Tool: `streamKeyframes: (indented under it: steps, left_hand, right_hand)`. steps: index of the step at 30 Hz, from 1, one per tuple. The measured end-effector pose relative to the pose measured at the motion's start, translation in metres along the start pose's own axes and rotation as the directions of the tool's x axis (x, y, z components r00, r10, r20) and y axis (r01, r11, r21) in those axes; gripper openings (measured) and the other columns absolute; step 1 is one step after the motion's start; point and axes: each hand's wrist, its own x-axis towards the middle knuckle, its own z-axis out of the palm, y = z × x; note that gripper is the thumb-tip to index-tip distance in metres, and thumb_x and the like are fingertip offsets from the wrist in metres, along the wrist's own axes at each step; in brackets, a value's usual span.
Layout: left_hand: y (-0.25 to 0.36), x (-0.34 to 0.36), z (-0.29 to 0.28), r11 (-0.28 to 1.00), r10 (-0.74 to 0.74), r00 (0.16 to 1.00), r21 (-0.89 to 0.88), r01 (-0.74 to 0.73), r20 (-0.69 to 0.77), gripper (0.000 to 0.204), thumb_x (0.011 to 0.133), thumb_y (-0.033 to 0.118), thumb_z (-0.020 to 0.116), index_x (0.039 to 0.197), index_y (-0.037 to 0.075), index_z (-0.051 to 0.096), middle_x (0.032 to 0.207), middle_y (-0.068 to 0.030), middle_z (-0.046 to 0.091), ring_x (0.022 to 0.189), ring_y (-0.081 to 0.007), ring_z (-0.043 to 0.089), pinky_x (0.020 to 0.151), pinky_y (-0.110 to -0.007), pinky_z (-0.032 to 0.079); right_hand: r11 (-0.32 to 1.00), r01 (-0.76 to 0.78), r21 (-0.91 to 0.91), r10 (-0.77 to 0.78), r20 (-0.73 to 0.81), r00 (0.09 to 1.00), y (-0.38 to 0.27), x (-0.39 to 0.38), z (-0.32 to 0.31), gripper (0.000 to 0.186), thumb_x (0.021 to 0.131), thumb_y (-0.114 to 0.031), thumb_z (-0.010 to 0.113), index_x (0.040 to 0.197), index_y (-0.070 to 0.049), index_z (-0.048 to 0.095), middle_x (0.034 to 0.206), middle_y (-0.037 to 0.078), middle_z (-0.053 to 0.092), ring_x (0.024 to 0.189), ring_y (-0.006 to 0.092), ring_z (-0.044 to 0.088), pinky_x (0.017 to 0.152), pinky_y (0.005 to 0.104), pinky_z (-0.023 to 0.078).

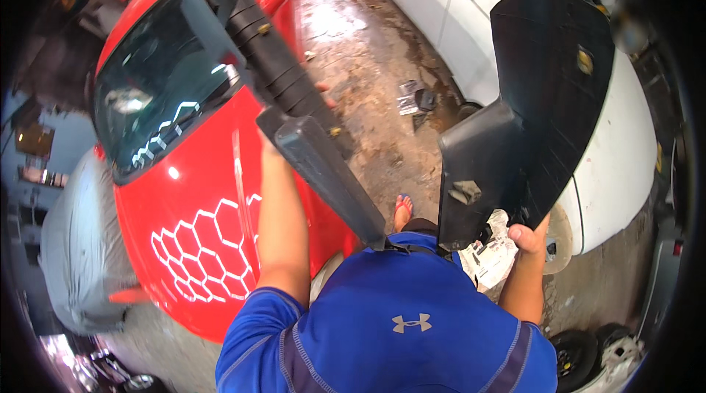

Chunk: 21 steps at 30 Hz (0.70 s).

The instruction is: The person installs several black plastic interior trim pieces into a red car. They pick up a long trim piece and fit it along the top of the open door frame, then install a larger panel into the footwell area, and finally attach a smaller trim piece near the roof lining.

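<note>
My left hand [326, 97], mostly hidden, is closed on long dark plastic trim pieces [323, 172] that slant up from my chest toward the upper left, with yellow clips on one of them. Its fingertips show past the trim's edge. My right hand [531, 237] grips the lower edge of a wide black plastic panel [544, 113], thumb on the face, with a small yellow clip near its top. Crumpled paper [488, 261] shows just left of that hand.
A red car [191, 231] with white hexagon graphics is at left, beside a grey covered object [77, 246]. A white car [610, 172] is at right, a tyre [570, 360] lower right. Small dark parts [419, 102] lie on the stained floor [368, 136].
</note>
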Motion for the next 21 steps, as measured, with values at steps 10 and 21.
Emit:
streamKeyframes:
  steps: [10, 21]
  left_hand:
    - [0.057, 0.151, -0.115, 0.982, 0.073, 0.895, 0.189, 0.013, -0.441, 0.089, 0.083, 0.045, 0.075, 0.154, 0.003, 0.040, 0.131, -0.0188, 0.063, 0.124, -0.0356, 0.064, 0.103, -0.052, 0.056]
    - [0.195, 0.360, -0.256, 0.829, 0.385, 0.821, 0.549, -0.107, -0.422, 0.080, 0.081, 0.038, 0.075, 0.143, -0.005, 0.050, 0.123, -0.0202, 0.065, 0.102, -0.0298, 0.069, 0.093, -0.039, 0.059]
  right_hand:
    - [0.998, -0.026, -0.057, 0.020, -0.110, 0.994, 0.042, 0.234, 0.011, 0.114, 0.068, -0.041, 0.087, 0.155, 0.008, 0.031, 0.149, 0.018, 0.047, 0.137, 0.0293, 0.047, 0.116, 0.0415, 0.036]
    - [0.996, 0.037, -0.079, -0.045, -0.108, 0.993, 0.165, 0.474, 0.070, 0.143, 0.060, -0.071, 0.091, 0.159, 0.009, 0.026, 0.159, 0.019, 0.039, 0.146, 0.0323, 0.040, 0.121, 0.0471, 0.031]
